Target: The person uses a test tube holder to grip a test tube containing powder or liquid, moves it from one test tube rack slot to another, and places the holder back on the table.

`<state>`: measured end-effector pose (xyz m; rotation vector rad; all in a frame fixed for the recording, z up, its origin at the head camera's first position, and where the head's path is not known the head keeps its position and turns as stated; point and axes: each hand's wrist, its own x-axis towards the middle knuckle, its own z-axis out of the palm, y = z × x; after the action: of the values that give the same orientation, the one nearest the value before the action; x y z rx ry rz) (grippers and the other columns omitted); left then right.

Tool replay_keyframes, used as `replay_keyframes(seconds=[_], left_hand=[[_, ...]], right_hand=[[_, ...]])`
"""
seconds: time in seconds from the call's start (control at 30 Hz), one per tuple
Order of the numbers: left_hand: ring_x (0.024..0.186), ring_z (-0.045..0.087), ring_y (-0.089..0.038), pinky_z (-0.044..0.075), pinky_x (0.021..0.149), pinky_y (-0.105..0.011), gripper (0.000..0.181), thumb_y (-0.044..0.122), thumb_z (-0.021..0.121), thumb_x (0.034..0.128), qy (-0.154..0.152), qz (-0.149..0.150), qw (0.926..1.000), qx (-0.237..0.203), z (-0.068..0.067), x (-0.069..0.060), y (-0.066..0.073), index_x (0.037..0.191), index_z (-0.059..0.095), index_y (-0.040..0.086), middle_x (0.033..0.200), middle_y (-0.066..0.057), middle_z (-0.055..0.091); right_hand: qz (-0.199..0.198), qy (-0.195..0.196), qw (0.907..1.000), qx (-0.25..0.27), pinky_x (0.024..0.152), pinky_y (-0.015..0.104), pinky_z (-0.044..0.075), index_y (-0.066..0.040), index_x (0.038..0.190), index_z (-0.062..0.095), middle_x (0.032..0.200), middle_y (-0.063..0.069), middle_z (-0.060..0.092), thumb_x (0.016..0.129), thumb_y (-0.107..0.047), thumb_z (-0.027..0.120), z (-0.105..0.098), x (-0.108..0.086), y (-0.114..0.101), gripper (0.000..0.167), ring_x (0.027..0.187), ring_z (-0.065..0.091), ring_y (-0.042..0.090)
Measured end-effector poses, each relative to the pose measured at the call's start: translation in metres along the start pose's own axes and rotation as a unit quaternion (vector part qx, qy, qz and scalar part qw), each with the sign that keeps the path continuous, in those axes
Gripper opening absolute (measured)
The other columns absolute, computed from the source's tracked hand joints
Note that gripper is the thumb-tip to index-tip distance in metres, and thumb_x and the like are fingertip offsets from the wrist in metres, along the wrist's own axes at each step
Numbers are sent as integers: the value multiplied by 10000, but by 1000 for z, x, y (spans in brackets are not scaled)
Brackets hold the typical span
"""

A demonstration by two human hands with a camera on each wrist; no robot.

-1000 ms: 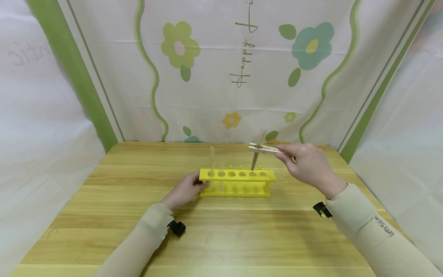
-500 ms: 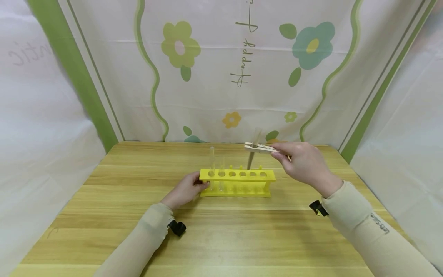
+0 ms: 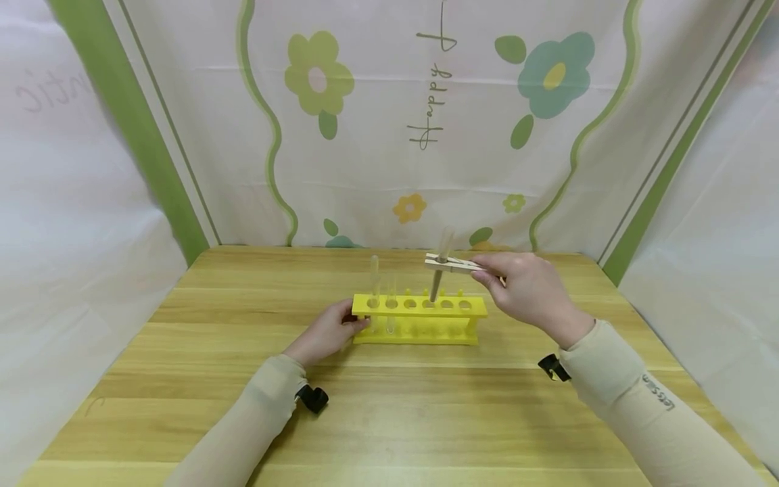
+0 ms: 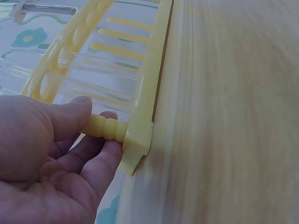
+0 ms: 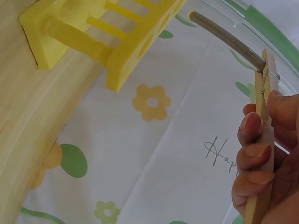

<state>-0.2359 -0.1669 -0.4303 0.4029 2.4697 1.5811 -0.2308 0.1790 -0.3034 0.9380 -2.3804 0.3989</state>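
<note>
A yellow test tube rack [image 3: 420, 313] stands on the table. My left hand [image 3: 325, 333] grips its left end post [image 4: 108, 128] between thumb and fingers. Two clear test tubes stand in the leftmost holes, the outer tube [image 3: 374, 274] rising higher than its neighbour [image 3: 391, 287]. My right hand [image 3: 526, 287] holds a wooden test tube clamp [image 3: 450, 265], fingers curled round its handle in the right wrist view. In the clamp's jaws sits a tilted test tube [image 3: 436, 285] with greyish-brown contents. Its lower tip appears at a middle hole of the rack; whether it is inside, I cannot tell.
The wooden table [image 3: 389, 412] extends in front of the rack and to both sides. Behind it hangs a white flowered curtain [image 3: 365, 155], with more white cloth at left and right. Small yellow pegs [image 4: 124, 38] line the rack's back.
My right hand has moved left with the clamp and tube, and the tube's tip has come lower to the rack's top. The left hand keeps its grip on the post.
</note>
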Motion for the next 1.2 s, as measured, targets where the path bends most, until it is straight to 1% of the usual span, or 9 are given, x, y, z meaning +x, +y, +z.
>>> replay_keyframes(seconds=[0.2,0.37,0.5,0.77,1.2], left_hand=[[944,582,-225,489,766,-353,232,144,616,997,-11,19,10000,-42,0,0,1,1228,616,162,1128,-29,644],[936,576,-222,487,757,-349,224,158,618,997,8,-4,10000,22,0,0,1,1221,616,166,1124,-21,642],[943,574,-214,487,767,-350,220,158,618,997,28,-8,10000,79,0,0,1,1217,617,164,1129,-19,641],[982,584,-203,490,803,-351,241,149,622,995,27,-1,10000,13,0,1,0,1236,617,160,1150,-15,643],[1009,590,-187,492,834,-349,275,161,632,990,40,-81,10000,5,0,2,1,1263,612,170,1167,0,644]], right_hand=[[95,-108,9999,78,465,281,339,-110,1073,753,756,-31,660,920,-156,722,4,-1,-1,163,492,370,50],[107,-124,9998,114,462,284,345,-97,1084,757,777,-13,684,925,-158,717,6,-1,-1,175,486,376,51],[137,-178,9996,143,465,287,352,-91,1096,755,785,-3,693,932,-162,709,8,-2,-1,184,481,378,50],[188,-324,9991,183,496,296,376,-82,1109,750,789,-14,695,934,-166,707,13,-4,-1,198,509,405,54],[103,-353,9992,170,531,303,426,-65,1106,747,844,9,724,924,-170,717,26,-10,1,212,549,467,63]])
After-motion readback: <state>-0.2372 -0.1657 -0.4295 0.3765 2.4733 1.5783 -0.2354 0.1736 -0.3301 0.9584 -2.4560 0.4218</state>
